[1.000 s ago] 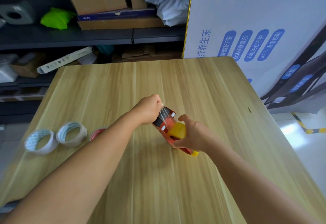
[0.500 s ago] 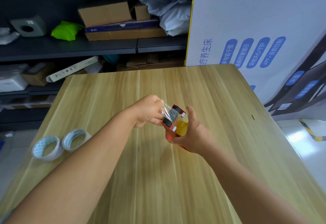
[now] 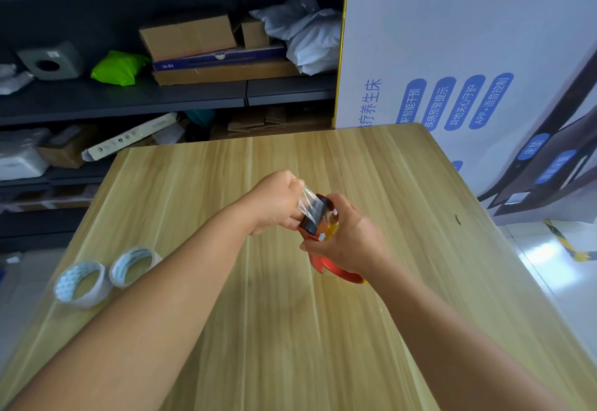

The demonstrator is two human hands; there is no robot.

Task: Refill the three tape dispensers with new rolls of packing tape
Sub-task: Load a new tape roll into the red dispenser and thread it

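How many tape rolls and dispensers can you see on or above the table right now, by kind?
Loose tape rolls on the table: 2, one beside the other
Red tape dispensers: 1, held in the right hand, with the left hand pulling its clear tape
Total: 3

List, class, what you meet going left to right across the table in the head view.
Tape roll nearest the left edge → second tape roll → left hand pulling clear tape → red tape dispenser → right hand holding it.
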